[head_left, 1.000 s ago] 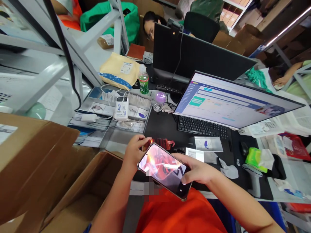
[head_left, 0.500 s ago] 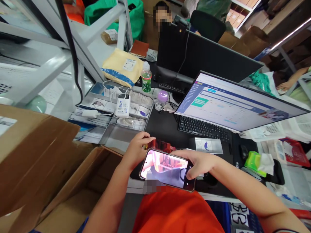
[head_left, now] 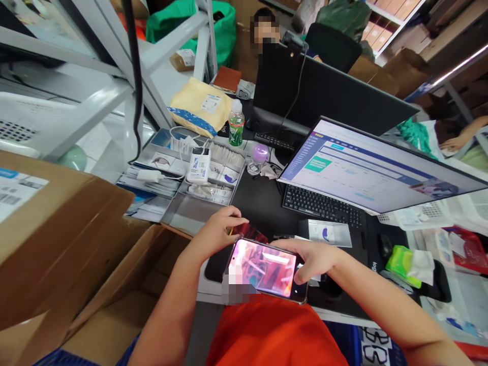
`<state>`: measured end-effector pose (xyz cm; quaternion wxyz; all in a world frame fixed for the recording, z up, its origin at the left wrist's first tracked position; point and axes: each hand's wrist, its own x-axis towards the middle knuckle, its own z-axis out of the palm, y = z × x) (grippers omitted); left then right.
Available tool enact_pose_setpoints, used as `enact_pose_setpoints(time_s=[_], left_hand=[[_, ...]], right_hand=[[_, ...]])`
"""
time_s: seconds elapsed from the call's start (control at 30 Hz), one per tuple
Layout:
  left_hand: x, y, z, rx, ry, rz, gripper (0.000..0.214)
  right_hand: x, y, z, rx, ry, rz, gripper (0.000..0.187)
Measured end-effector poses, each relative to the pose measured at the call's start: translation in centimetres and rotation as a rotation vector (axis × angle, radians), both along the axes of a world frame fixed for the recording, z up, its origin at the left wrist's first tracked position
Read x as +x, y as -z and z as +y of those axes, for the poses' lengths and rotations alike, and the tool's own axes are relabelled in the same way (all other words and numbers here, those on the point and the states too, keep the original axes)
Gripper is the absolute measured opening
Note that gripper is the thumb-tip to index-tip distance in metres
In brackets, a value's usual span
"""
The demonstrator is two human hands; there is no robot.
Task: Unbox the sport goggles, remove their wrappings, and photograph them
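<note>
My right hand (head_left: 314,256) grips a smartphone (head_left: 267,267) by its right end, thumb on the edge of the lit screen. Pinched in my left hand (head_left: 219,229) is a shiny red tinted lens (head_left: 254,234), just behind the phone's upper edge. The phone hides the lens's lower part. A blurred pink and red picture fills most of the screen. Right of the phone, an opened silver card box (head_left: 339,235) with a purple glasses picture lies on the black desk mat (head_left: 253,198).
A sectioned grey tray (head_left: 179,208) with papers and a white device stands left, beside a green bottle (head_left: 236,124). Behind the hands are a keyboard (head_left: 320,206) and monitor (head_left: 373,168). Cardboard boxes (head_left: 76,239) crowd the left. A person sits beyond the far monitor.
My left hand has tilted the red lens, so less of it shows above the phone and its bright orange reflection is gone. The phone's picture has changed. The whole view has shifted slightly.
</note>
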<state>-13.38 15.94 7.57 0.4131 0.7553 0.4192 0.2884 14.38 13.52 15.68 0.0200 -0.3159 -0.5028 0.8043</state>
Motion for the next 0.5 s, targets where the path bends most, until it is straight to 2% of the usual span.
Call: enact_pose_setpoints(time_s=[0.23, 0.5], left_hand=[[0.01, -0.26, -0.03, 0.011, 0.049, -0.003, 0.018], [0.21, -0.41, -0.08, -0.011, 0.055, -0.019, 0.02]], right_hand=[[-0.04, 0.36, -0.34, -0.002, -0.013, 0.019, 0.068], [0.07, -0.08, -0.71, 0.008, -0.003, 0.002, 0.069]])
